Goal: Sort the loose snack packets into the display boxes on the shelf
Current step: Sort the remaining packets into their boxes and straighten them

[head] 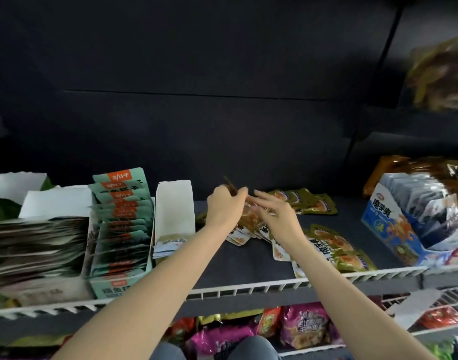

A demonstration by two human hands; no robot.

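Both arms are reaching in over the white wire rail (248,287) of the shelf, and the hands are meeting right above the loose pile of gold snack packets (248,227) in the middle. The left hand (225,206) is curling round the top of one packet, its brown edge (230,185) poking up past the knuckles. The right hand (274,216) is hovering just beside it, fingers spread and relaxed, fingertips nearly brushing the left; whether it is touching a packet underneath, I cannot tell. More gold packets are lying behind the hands (311,201) and to the right near the rail (337,245). Just left of the left wrist, the white display box (174,203) is standing open with a few packets stacked low inside. Further left, the teal box (119,287) is sitting packed with teal-and-orange sachets. Over on the right, well apart from the hands, the blue box (386,219) is holding silver packets.
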